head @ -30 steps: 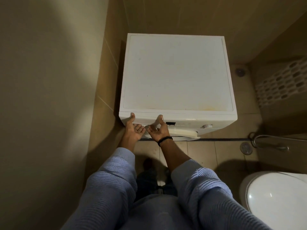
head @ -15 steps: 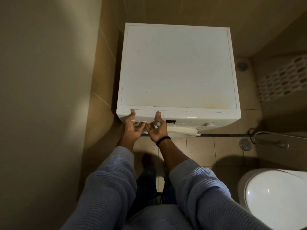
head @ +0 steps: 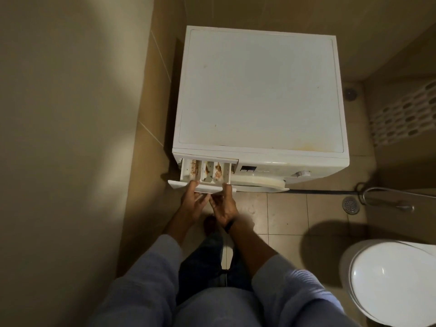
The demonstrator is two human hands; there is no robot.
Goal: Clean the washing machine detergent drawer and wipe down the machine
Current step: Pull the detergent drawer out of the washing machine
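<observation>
tiled floor (head: 283,213), washing machine (head: 257,90), toilet (head: 391,279), drain (head: 351,205)

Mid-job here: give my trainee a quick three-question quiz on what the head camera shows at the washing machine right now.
1. True or false: the white plastic detergent drawer sits fully closed in the white square-topped washing machine.
2. How many compartments does the drawer show? A two, B three, C five.
3. Fill in: the drawer's front panel is held by the left hand and the ___ hand.

Key: 1 false, it is pulled out; 2 B, each has brown residue; 3 right hand.
</observation>
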